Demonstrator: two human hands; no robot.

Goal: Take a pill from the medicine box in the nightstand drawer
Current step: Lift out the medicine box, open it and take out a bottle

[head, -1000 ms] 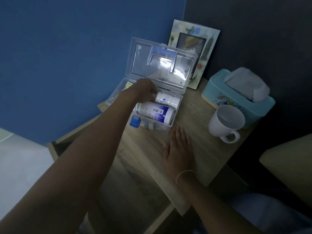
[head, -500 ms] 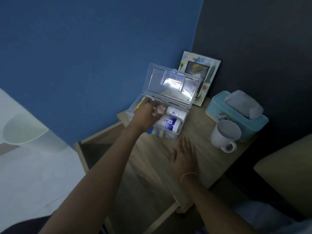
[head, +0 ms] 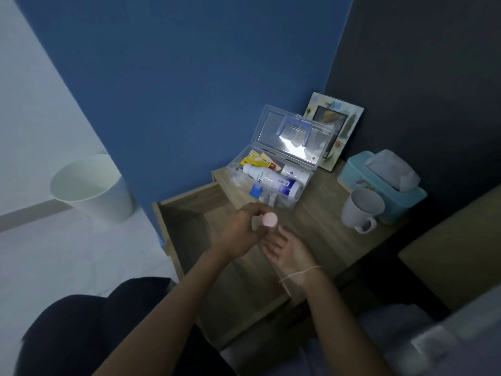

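The clear plastic medicine box (head: 306, 161) stands on the nightstand top with its lid up. White bottles (head: 271, 180) and yellow packets lie inside it. My left hand (head: 238, 234) holds a small pink-capped pill bottle (head: 267, 222) in front of the box, above the wooden top. Just to its right, my right hand (head: 284, 251) is turned palm up with relaxed fingers, right beneath the bottle's pink end. The nightstand drawer (head: 184, 218) is pulled out to the left.
A white mug (head: 362, 210) and a teal tissue box (head: 385, 185) stand at the right of the nightstand (head: 325, 232). A picture frame (head: 336, 128) leans against the dark wall. On the floor at the left is a white bin (head: 92, 188).
My left hand has drawn the pink-capped bottle out of the box and toward me. My right hand has lifted off the nightstand top and turned palm up under it.
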